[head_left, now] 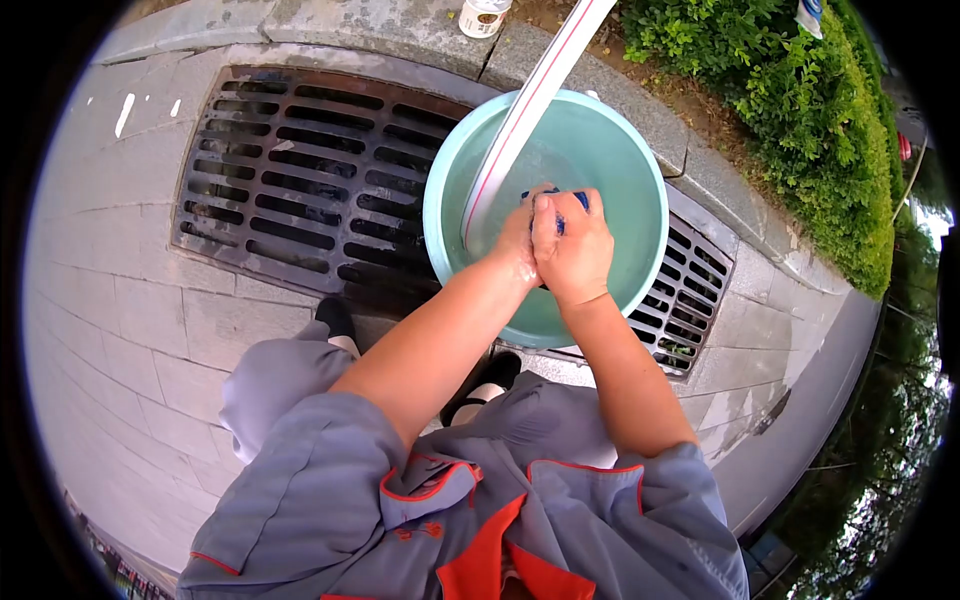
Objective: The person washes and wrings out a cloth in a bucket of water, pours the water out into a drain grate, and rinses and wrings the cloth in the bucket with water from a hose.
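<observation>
Over a pale green basin (440,230) with water in it, my two hands are clasped together around a small dark blue cloth (582,200). My left hand (518,235) is closed on it from the left. My right hand (578,245) wraps it from the right, fingers curled. Only bits of blue show between the fingers, so most of the cloth is hidden. A flat white hose (530,110) with a red stripe runs down into the basin, its lower end just left of my hands.
The basin stands on metal drain grates (310,170) set in grey paving. Behind it runs a stone kerb (640,110), with a white tub (484,17) on it. Green hedge (760,90) grows at the upper right. My shoes (335,318) are close to the basin's near side.
</observation>
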{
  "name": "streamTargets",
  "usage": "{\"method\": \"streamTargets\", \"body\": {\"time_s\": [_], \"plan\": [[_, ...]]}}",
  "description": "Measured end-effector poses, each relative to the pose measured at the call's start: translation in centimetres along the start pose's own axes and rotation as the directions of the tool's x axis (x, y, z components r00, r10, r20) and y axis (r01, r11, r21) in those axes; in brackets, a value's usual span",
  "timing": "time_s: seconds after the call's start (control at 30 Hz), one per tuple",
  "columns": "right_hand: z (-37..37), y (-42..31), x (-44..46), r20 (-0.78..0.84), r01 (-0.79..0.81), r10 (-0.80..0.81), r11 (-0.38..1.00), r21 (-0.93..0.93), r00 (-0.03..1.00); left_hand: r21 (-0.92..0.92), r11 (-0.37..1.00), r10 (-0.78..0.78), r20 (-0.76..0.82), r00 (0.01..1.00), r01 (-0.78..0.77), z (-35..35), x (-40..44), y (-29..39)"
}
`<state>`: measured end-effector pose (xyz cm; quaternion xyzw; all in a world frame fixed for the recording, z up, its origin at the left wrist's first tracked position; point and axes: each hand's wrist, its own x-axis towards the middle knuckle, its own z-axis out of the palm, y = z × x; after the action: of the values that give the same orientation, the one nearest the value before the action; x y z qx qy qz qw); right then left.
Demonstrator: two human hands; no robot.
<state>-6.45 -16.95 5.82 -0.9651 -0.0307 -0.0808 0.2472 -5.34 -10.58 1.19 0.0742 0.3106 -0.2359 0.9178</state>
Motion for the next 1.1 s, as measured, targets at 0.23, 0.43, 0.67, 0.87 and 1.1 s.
{"method": "streamTargets", "body": {"time_s": [0.23,0.43,0.67,0.87,1.1], "plan": [[6.7,9.1,5.8,0.658,-0.866,0.576,0.209,0.454,0.484,0.486,0.87,0.273,-0.323,0.906,-0.089,0.9,0.8,0.9],[13.1,12.9,1.3,0.461,-0.452,0.515,0.857,-0.249,0.723,0.643,0.762,0.328,-0.289,0.9,-0.071,0.4,0.5,1.2],[12.6,14.7,3.1,0.598,-0.957,0.773,0.287,-0.03,0.213,0.655,0.756,0.319,-0.393,0.862,0.019,-2.1,1.8,0.6],[-2.7,4.9,4.9,0.724,-0.792,0.326,0.181,0.583,0.608,0.352,0.929,0.259,-0.397,0.88,-0.114,0.5,0.9,1.1],[-13.2,-0.5,-0.1,0.479,-0.501,0.197,0.084,0.861,0.855,-0.09,0.993,0.087,0.112,0.99,-0.077,0.2,1.7,1.7]]}}
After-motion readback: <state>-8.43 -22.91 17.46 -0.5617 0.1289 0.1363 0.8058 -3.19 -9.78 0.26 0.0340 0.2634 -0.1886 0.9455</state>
